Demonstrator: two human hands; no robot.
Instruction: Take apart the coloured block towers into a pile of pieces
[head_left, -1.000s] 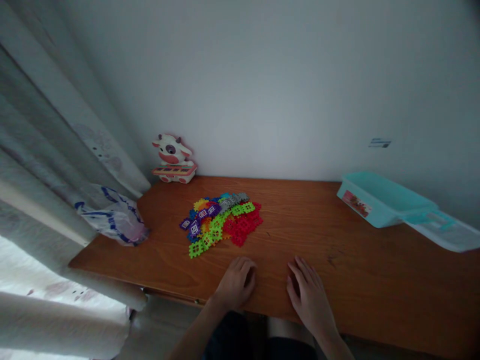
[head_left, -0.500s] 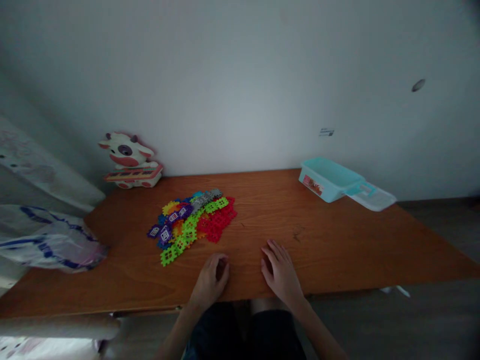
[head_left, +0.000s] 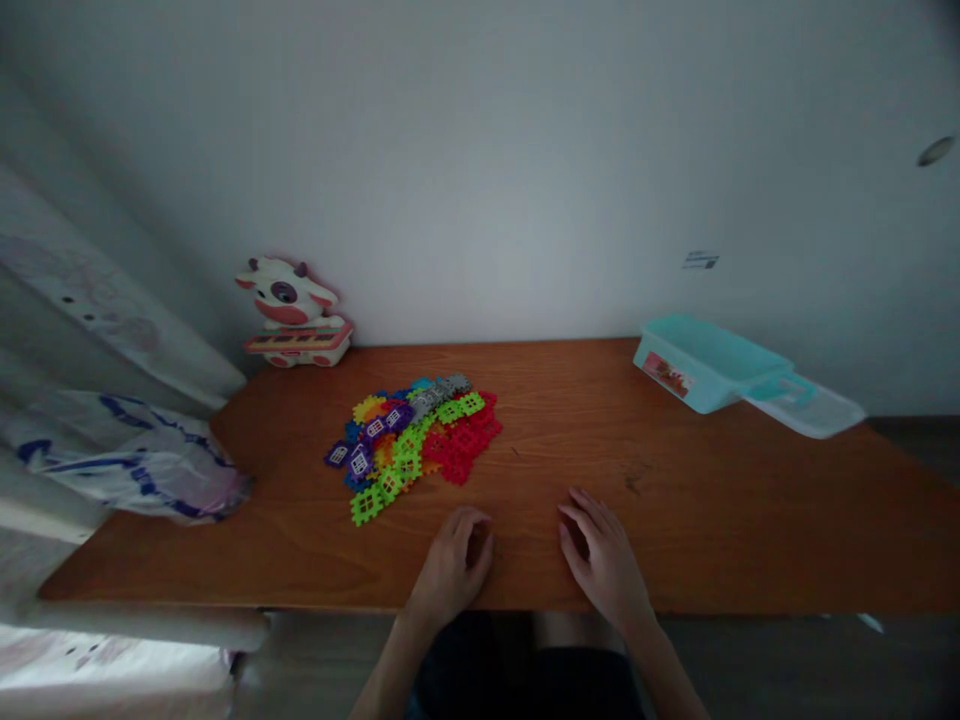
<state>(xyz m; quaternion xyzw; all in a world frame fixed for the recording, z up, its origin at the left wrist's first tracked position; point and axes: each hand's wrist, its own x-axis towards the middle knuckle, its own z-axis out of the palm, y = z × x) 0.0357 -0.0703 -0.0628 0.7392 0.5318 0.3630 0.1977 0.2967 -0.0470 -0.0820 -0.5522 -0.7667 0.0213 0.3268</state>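
Observation:
My left hand rests on the brown wooden table near its front edge, fingers loosely curled, with a gap to the thumb and nothing in it. To its right, my right hand lies on the tabletop, open, with slightly bent fingers and the thumb apart. Nearest to the left hand is a pile of colourful plastic interlocking pieces. Green, red, purple, grey, yellow, orange and blue pieces overlap there, some with window patterns. The undersides of both hands are hidden.
A light-blue plastic box with its translucent lid swung out stands at the back right. A cow-shaped toy keyboard is at the back left. A clear plastic bag lies at the left edge. The wall rises behind.
The camera view has swung left, so everything sits further right in the picture. Both hands keep nearly the same pose on the table, and the pile looks unchanged.

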